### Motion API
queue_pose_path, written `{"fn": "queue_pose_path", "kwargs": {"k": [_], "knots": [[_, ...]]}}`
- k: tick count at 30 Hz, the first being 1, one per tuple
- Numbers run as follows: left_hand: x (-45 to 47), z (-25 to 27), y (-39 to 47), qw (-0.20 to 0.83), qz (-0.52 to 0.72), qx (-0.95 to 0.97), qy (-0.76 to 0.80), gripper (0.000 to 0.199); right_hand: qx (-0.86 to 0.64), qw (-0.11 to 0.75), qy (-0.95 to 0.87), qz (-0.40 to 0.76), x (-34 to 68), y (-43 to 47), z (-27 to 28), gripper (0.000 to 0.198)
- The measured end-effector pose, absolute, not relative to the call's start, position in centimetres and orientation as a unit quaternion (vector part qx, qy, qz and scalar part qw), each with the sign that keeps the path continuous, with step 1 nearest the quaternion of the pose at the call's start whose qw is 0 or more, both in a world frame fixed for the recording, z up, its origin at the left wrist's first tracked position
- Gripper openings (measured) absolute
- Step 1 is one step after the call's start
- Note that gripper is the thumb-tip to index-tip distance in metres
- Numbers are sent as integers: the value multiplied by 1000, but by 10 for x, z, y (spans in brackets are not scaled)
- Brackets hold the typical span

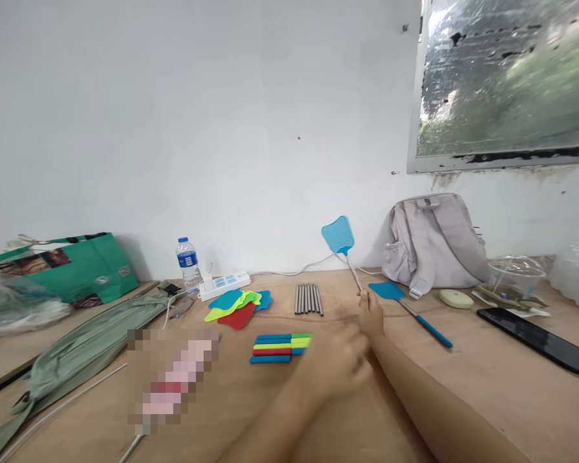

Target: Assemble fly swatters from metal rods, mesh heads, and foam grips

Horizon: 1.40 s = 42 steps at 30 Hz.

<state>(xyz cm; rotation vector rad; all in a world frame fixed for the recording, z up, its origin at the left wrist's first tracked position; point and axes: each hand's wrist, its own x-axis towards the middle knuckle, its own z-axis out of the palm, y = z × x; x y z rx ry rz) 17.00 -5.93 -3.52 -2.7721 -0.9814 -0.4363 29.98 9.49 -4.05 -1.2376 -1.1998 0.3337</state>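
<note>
My right hand (370,314) grips the metal rod of a fly swatter whose blue head (338,235) points up; no coloured handle shows on it. Just in front of that hand is my left hand (338,361), smeared by motion, so its fingers and anything in them cannot be made out. Coloured handle tubes (272,352) in blue, yellow, red and green lie in rows left of it. Behind them several metal rods (309,299) lie side by side. Loose swatter heads (238,310) are piled further left. A second blue swatter (433,330), with its blue handle on, lies to the right.
A power strip (224,285) and a water bottle (188,262) stand at the back left, near a green bag (91,273) and grey-green cloth (96,341). On the right are a backpack (434,241), a black phone (538,339) and a plastic cup (516,276).
</note>
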Motion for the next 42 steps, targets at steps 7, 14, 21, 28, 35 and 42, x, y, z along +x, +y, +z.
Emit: {"fn": "queue_pose_path", "kwargs": {"k": [7,14,21,28,35,42], "knots": [[91,31,-7,63,-155,-847,-505,15,-422,669,-511,338,299,59,-42,37],[79,5,-3,20,-146,-834,-531,15,-347,543,-530,551,286,33,-41,32],[78,5,-3,3,-124,-832,-540,17,-432,504,-582,469,284,28,-39,12],[78,4,-5,-6,-127,-841,-526,17,-430,502,-547,514,286,38,-48,26],[80,9,-7,-13,-113,-845,-522,15,-413,507,-534,537,286,39,-47,43],[79,8,-7,-11,-108,-850,-516,15,-393,492,-504,591,288,41,-46,46]]}}
